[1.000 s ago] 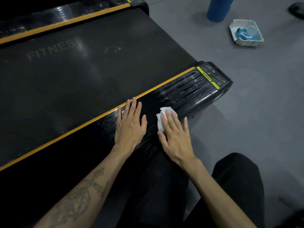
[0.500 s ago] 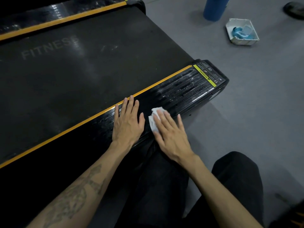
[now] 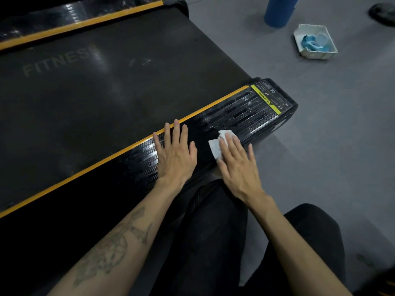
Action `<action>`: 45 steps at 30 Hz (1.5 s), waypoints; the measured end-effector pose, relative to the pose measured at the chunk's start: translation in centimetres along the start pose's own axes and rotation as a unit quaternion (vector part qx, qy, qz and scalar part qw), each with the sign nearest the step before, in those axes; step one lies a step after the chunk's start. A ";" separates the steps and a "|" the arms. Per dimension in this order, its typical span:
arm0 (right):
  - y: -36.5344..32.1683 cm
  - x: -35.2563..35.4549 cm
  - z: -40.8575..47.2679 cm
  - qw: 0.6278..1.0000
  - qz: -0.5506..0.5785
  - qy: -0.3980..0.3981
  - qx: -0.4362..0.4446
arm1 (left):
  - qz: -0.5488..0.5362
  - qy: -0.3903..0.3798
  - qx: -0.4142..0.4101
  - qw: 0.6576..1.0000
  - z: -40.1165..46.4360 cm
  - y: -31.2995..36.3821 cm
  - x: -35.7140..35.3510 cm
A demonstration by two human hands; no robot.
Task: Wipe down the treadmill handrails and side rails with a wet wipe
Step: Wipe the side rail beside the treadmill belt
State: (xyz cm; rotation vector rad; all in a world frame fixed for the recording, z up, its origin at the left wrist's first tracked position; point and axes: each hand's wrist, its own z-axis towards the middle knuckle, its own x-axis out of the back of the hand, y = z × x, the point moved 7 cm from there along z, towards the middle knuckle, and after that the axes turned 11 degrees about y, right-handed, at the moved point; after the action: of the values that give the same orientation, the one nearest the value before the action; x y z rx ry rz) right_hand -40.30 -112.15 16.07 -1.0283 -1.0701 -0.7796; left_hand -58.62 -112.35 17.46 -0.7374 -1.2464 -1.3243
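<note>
A black ribbed side rail (image 3: 241, 112) with a yellow stripe runs along the near edge of the treadmill belt (image 3: 96, 86). My right hand (image 3: 239, 167) presses a white wet wipe (image 3: 217, 146) flat on the rail with straight fingers. My left hand (image 3: 176, 154) lies flat on the rail just left of it, fingers spread, touching the yellow stripe. The rail's far end shines wet near a yellow warning label (image 3: 267, 99). A second side rail (image 3: 81, 16) lies beyond the belt.
On the grey floor at the upper right stands a white tray (image 3: 330, 53) holding blue items, next to a blue cylinder (image 3: 277, 11). A dark object (image 3: 382, 13) lies at the top right corner. My dark-trousered knees (image 3: 213, 231) are below the rail.
My right hand has slid the wipe back along the rail toward me and then out again toward its labelled end. My left hand stays flat in the same place.
</note>
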 end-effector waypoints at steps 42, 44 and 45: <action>-2.1 -0.3 0.7 0.984 0.034 0.071 0.162 | 0.024 0.004 0.021 0.999 1.1 0.7 -0.6; -1.1 -0.3 1.1 0.985 0.032 0.068 0.156 | 0.024 0.006 0.021 0.999 1.1 0.7 -0.5; -0.5 -0.2 1.2 0.986 0.031 0.069 0.147 | 0.025 0.007 0.021 0.999 1.1 0.7 -0.5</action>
State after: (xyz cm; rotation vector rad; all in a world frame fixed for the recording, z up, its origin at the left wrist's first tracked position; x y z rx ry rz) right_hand -41.19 -111.14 16.14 -0.7421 -0.9945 -0.6108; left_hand -58.13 -111.03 17.45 -0.7226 -1.2335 -1.2578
